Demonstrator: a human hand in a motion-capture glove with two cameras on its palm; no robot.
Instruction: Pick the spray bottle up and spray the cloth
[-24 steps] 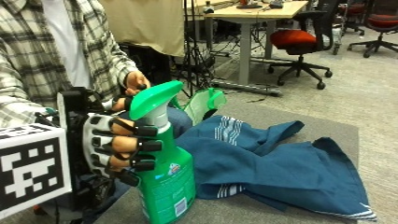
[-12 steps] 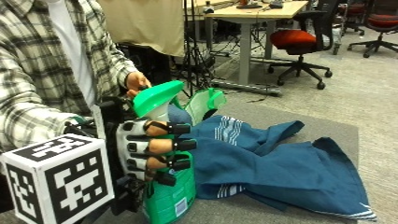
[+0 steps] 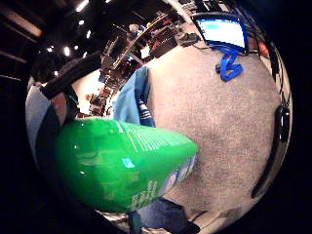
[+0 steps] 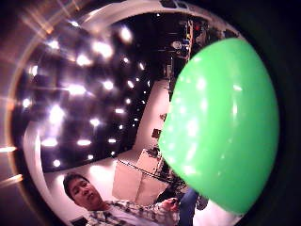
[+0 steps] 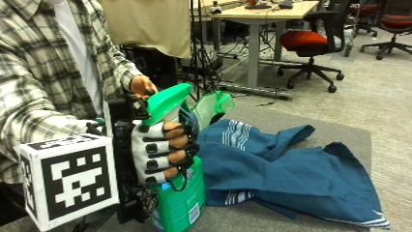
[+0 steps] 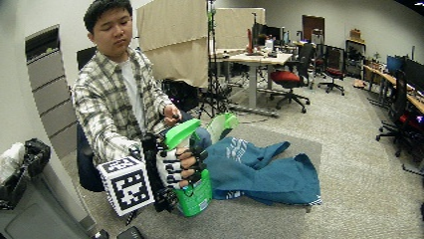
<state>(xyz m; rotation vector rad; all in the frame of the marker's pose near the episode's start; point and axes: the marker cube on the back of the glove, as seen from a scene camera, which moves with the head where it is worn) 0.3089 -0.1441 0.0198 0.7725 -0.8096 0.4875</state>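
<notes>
My gloved right hand (image 5: 159, 153) grips a green spray bottle (image 5: 183, 203) by its neck, fingers curled round it under the green trigger head (image 5: 166, 100). The bottle stands upright at the near left edge of the grey table (image 5: 353, 133), nozzle facing right over the cloth. A blue cloth (image 5: 289, 174) with white stripes lies crumpled beside it, across the table's middle. The bottle's green body (image 3: 122, 165) fills the little finger side palm view, the cloth (image 3: 132, 97) behind it. The thumb side view shows the green head (image 4: 221, 122) close up.
A second green spray bottle (image 5: 211, 107) stands behind the held one, near the person's bare left hand (image 5: 141, 86). Office chairs (image 5: 309, 41) and a desk (image 5: 264, 12) stand beyond the table on grey carpet.
The hand and bottle have shifted slightly right and forward, toward the cloth. The grip stays the same. The cloth has not moved.
</notes>
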